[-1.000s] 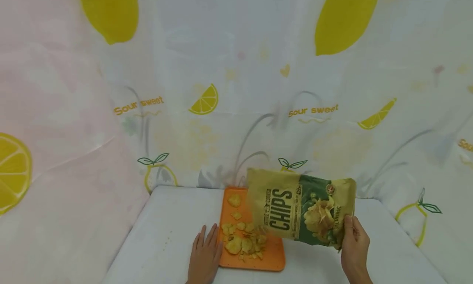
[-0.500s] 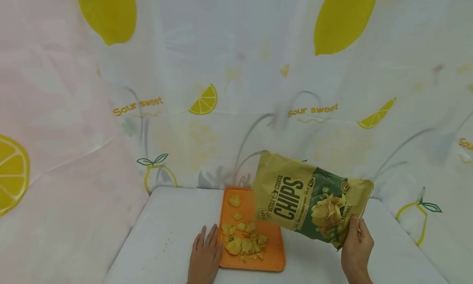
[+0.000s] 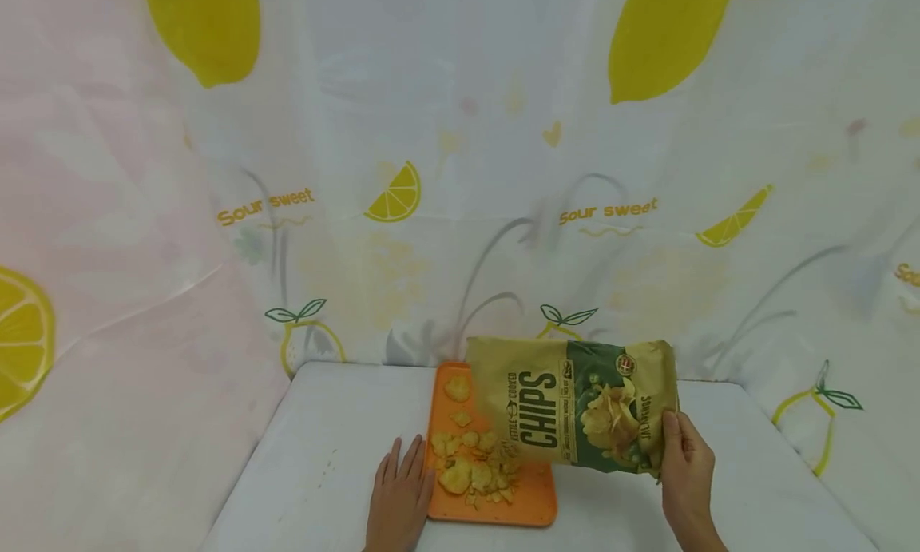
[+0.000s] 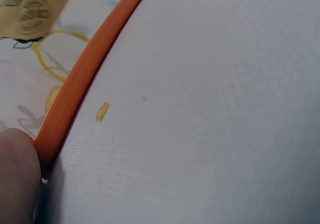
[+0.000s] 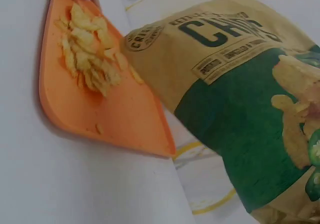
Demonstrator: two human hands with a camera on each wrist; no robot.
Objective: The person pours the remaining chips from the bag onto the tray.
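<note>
My right hand (image 3: 686,464) grips the bottom corner of a tan and green chips bag (image 3: 575,412), held tipped sideways with its mouth low over an orange tray (image 3: 532,500). A heap of chips (image 3: 474,468) lies on the tray's near left part, with a few single ones farther back. The right wrist view shows the bag (image 5: 240,84) close up above the tray (image 5: 125,119) and the chips (image 5: 90,54). My left hand (image 3: 398,496) rests flat on the white table, fingers straight, touching the tray's left edge (image 4: 85,79). A chip crumb (image 4: 102,111) lies beside that edge.
The white table (image 3: 316,472) is backed by a lemon-print curtain (image 3: 460,176) that wraps the rear and both sides. Bare tabletop lies left of the tray and to the right past my right hand.
The bag rose and tilted half a second ago, then dropped back down to the left, its mouth lower over the tray. The left hand stayed put.
</note>
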